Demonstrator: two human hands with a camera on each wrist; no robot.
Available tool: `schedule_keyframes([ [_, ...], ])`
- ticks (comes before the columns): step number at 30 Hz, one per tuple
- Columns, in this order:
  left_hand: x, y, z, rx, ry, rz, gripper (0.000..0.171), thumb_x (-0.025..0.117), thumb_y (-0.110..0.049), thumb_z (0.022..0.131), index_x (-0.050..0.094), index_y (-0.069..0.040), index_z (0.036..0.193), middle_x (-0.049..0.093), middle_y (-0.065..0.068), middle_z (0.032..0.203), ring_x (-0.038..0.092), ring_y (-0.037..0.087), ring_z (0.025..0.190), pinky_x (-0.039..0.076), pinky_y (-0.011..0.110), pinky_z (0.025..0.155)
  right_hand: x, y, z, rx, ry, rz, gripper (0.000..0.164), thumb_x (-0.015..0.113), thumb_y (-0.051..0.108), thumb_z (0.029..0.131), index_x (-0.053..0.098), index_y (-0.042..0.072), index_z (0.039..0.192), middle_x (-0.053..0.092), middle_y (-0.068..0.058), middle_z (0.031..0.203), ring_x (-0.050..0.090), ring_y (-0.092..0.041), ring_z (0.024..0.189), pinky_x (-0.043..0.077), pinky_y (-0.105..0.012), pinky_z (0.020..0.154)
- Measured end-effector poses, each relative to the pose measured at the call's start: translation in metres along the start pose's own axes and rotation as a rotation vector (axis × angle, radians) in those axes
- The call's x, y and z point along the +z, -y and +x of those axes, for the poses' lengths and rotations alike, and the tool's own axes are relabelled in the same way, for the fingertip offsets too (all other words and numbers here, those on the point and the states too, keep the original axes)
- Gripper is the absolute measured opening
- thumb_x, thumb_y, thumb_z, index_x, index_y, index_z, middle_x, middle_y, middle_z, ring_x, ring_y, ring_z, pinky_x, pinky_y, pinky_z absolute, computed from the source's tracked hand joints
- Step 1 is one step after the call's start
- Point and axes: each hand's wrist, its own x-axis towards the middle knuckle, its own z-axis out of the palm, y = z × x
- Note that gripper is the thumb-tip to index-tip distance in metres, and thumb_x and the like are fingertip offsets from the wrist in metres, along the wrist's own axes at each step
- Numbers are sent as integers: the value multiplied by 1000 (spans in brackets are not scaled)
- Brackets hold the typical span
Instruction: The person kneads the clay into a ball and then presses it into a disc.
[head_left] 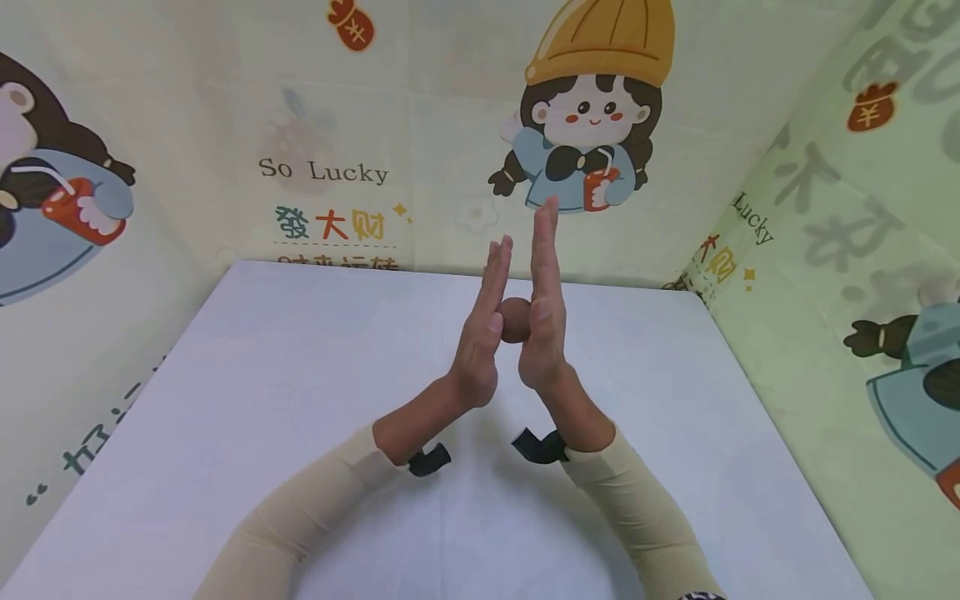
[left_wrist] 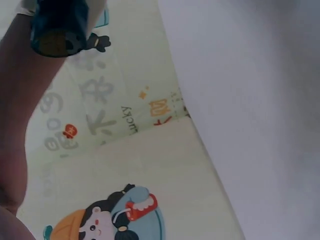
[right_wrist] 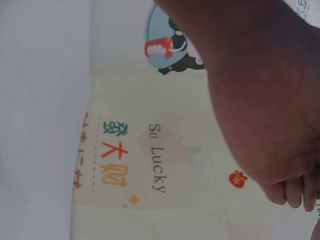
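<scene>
A small brown ball (head_left: 514, 320) is pressed between two upright palms above the table. My left hand (head_left: 478, 346) touches the ball from the left, its fingers straight and pointing up. From the right side my right hand (head_left: 547, 321) presses against it, fingers also straight and reaching higher than the left ones. Below the ball, the heels of both hands stand apart. In the left wrist view, part of an arm (left_wrist: 20, 95) shows along the left edge, but the ball is out of sight. A dark, blurred hand (right_wrist: 270, 115) fills the right of the right wrist view; no ball is visible there.
The white tabletop (head_left: 300, 375) lies beneath the hands. Pale cloth with cartoon prints hangs as a back wall (head_left: 442, 125) and at both sides. Dark curved pieces (head_left: 542, 447) stick out at both wrists, by the cream sleeves (head_left: 637, 508).
</scene>
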Motion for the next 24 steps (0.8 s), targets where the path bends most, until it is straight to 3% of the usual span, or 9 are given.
schedule_keyframes([
  [4,1,-7,2,-4,-4,-31,69,18,-21,102,12,13,161,11,26,172,-1,38,160,2,55,127,0,-4,-2,-2,8,3,83,23,49,111,9,-19,156,-2,-30,171,-4,-39,160,3,-62,125],
  [12,0,-22,8,-17,-21,-87,76,17,-43,110,9,12,162,8,23,174,-3,37,161,1,53,127,1,-7,-7,15,17,7,78,18,45,113,8,-19,156,-3,-30,171,0,-35,161,5,-59,126],
  [14,-1,-24,9,-10,-29,-92,78,17,-46,111,9,13,162,8,24,173,-3,37,161,1,54,127,2,-8,-9,22,17,17,78,19,46,114,7,-19,156,-4,-28,172,40,-20,148,25,-47,123],
  [16,-1,-28,11,-1,-37,-99,80,17,-47,111,8,14,161,7,25,173,-3,36,161,1,54,127,3,-9,-11,29,10,23,80,21,48,114,7,-19,156,-3,-28,172,54,-12,126,31,-41,117],
  [18,-2,-30,13,4,-43,-108,82,17,-49,111,8,15,161,7,25,173,-3,35,161,0,54,127,4,-10,-13,32,6,15,81,22,48,114,7,-20,155,-3,-29,172,54,-12,125,33,-41,116],
  [19,-3,-32,15,8,-47,-115,82,17,-50,111,7,15,161,7,25,173,-4,35,161,0,54,127,5,-10,-14,31,5,12,80,22,47,114,8,-21,154,-3,-31,171,54,-14,126,33,-42,116],
  [21,-4,-34,18,9,-52,-127,83,17,-51,110,6,15,161,7,25,173,-5,34,161,0,54,127,7,-11,-15,25,0,-11,79,21,45,115,9,-23,153,-2,-34,169,22,-32,156,14,-55,125],
  [23,-5,-35,21,9,-60,-128,85,17,-52,110,6,15,160,7,25,173,-5,33,161,1,53,127,9,-12,-17,19,4,-27,77,20,43,115,10,-24,153,0,-37,168,1,-39,160,7,-61,125],
  [24,-6,-36,22,6,-64,-127,85,17,-53,110,6,15,160,7,25,173,-5,33,161,1,53,127,10,-12,-17,18,6,-32,76,20,42,115,11,-23,153,0,-37,168,-1,-42,160,6,-62,125],
])
